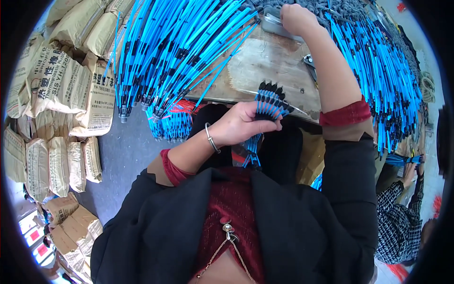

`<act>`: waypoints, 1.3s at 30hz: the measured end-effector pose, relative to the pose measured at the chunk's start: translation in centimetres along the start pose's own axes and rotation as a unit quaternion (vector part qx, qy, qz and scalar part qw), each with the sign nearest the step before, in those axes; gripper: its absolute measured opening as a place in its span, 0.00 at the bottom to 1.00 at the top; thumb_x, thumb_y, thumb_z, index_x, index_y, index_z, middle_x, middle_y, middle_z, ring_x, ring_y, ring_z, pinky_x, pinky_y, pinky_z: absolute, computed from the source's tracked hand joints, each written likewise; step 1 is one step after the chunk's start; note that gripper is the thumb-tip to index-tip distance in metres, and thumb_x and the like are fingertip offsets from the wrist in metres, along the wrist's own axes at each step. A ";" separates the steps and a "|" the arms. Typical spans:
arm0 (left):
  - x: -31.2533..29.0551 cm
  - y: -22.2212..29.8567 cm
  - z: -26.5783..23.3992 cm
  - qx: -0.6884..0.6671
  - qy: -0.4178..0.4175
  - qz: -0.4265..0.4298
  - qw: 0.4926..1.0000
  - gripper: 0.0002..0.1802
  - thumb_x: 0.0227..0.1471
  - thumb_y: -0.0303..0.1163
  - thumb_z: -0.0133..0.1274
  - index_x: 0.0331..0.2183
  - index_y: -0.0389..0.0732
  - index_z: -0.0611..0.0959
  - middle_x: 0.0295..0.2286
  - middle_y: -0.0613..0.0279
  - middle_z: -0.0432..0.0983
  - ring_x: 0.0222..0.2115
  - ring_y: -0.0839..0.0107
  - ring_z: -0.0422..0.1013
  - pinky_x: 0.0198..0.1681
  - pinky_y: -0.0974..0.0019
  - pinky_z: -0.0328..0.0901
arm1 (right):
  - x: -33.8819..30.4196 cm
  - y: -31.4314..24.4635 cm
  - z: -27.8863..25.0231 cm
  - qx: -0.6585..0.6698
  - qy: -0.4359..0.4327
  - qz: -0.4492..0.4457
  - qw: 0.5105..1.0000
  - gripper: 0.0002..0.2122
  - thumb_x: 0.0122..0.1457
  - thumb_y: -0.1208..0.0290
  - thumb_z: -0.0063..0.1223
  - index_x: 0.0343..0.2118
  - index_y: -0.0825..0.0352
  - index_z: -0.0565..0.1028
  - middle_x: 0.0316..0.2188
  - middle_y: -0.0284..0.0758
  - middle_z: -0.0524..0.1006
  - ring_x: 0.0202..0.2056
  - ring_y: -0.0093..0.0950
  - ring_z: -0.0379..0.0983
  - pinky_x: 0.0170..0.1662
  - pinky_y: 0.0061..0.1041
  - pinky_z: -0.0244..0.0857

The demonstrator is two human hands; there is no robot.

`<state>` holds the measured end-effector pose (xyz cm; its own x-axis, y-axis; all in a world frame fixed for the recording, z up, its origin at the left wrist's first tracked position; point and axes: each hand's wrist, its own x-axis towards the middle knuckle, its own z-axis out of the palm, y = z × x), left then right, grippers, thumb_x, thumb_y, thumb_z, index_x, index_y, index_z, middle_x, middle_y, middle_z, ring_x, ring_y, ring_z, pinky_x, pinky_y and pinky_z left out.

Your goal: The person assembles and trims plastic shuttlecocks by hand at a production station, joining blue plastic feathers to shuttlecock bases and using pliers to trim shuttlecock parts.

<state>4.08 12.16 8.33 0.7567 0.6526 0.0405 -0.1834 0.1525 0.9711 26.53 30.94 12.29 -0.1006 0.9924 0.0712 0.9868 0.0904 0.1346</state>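
Note:
My left hand [239,124] is closed around a bundle of thin blue cables with black tips [269,97], held in front of my chest. The tips fan out above my thumb and fingers, and the lower part of the bundle hangs below the hand towards my lap. Farther off, at the table's far side, my right hand [299,20] is at a small clear plastic tray [276,29]. Its fingers curl down at the tray's edge and are partly hidden; what they pinch, if anything, does not show. Pale thin pieces lie in the tray.
Long blue cables with black fittings [179,47] spread over the left of the worn wooden table [265,61]. Another large pile [378,71] hangs at the right. A small dark tool [309,60] lies near my right forearm. Paper sacks [61,80] are stacked left. A co-worker's patterned sleeve [399,222] shows right.

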 end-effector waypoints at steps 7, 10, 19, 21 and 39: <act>-2.4 0.6 3.5 0.059 0.014 -0.016 0.998 0.09 0.50 0.24 0.50 0.36 0.40 0.81 0.29 0.67 0.77 0.27 0.82 0.71 0.29 0.77 0.67 | -5.2 0.1 -1.1 0.063 0.067 0.049 0.995 0.09 0.50 0.68 0.48 0.31 0.62 0.78 0.28 0.41 0.77 0.33 0.39 0.74 0.39 0.34 0.68; -3.0 1.8 5.9 0.061 0.010 0.000 0.998 0.10 0.49 0.20 0.48 0.36 0.36 0.80 0.34 0.61 0.77 0.35 0.76 0.71 0.40 0.71 0.64 | -10.9 1.7 -3.3 0.132 0.245 0.004 0.960 0.08 0.51 0.68 0.48 0.30 0.64 0.77 0.25 0.39 0.77 0.31 0.35 0.75 0.38 0.32 0.69; -3.0 0.9 5.7 0.084 0.037 0.093 0.991 0.11 0.50 0.24 0.50 0.38 0.38 0.80 0.33 0.64 0.77 0.34 0.79 0.71 0.38 0.74 0.66 | -29.4 -3.3 -10.4 0.567 0.160 0.014 0.808 0.05 0.54 0.77 0.48 0.31 0.71 0.74 0.26 0.33 0.71 0.27 0.20 0.67 0.31 0.17 0.61; -3.0 1.2 5.8 0.086 0.036 0.089 0.992 0.11 0.50 0.24 0.50 0.38 0.38 0.80 0.34 0.64 0.77 0.35 0.78 0.71 0.40 0.73 0.65 | -31.0 -4.3 -10.0 0.503 0.221 -0.056 0.834 0.05 0.52 0.79 0.49 0.32 0.71 0.74 0.27 0.33 0.70 0.29 0.20 0.66 0.31 0.16 0.60; -2.5 2.0 5.5 0.102 0.033 0.072 0.992 0.11 0.50 0.25 0.50 0.38 0.37 0.80 0.35 0.63 0.78 0.37 0.78 0.71 0.42 0.73 0.64 | -30.7 -5.6 -9.8 0.374 0.305 -0.002 0.876 0.10 0.47 0.85 0.53 0.33 0.68 0.76 0.28 0.36 0.69 0.25 0.25 0.68 0.28 0.20 0.62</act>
<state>5.35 6.74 11.45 0.6876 0.7050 0.1736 -0.1510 -0.0950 0.9839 22.86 -0.89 19.00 0.0719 0.7831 0.6178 0.7703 0.3499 -0.5331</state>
